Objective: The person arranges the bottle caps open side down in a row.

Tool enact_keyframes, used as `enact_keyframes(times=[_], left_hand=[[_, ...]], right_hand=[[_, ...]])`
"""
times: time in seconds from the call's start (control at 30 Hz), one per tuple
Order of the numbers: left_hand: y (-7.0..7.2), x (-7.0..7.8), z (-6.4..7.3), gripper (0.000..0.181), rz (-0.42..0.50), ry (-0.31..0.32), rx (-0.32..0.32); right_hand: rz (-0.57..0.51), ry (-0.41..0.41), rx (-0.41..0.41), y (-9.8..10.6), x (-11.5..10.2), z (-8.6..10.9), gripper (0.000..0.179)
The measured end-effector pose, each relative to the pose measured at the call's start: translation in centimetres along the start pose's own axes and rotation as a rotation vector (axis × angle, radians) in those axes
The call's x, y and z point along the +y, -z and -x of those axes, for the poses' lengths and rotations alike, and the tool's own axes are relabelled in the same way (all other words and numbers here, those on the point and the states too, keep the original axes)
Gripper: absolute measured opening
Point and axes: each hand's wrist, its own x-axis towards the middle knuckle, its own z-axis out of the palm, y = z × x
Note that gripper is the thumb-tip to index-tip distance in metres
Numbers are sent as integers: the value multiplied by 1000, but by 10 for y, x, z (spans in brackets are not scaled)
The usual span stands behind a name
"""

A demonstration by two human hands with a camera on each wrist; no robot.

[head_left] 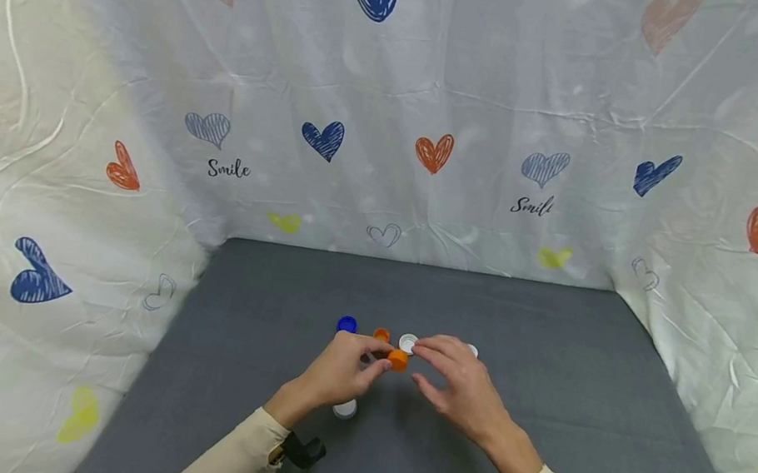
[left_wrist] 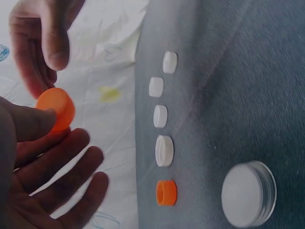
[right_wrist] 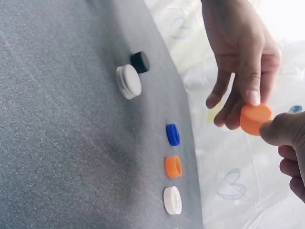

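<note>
An orange bottle cap is held off the table by my left hand, pinched between thumb and fingers. In the left wrist view the left thumb presses on the face of this cap, while the other fingers spread below it. My right hand is close on the right side, its thumb and fingers parted around a small gap beside the cap. The right thumb overlaps the cap in the right wrist view.
Behind the hands, a row on the grey table holds a blue cap, a second orange cap and several white caps. Nearer stand a larger white-topped lid and a black cap. Heart-printed cloth hangs around.
</note>
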Motion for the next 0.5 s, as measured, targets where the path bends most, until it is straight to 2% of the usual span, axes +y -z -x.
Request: enact_keyframes(times=[0.13,0.23,0.5], left_hand=[[1,-1,1,24,110,88,-91],[1,-1,0,23,163,116,-131],[6,3,-2,22,190,162,-180]], right_hand=[[-8,23,-22,-3,-1,-1,45],[-1,44,-30,-5,-2,-1,44],[-14,75,-18,-10,-3,-1,42]])
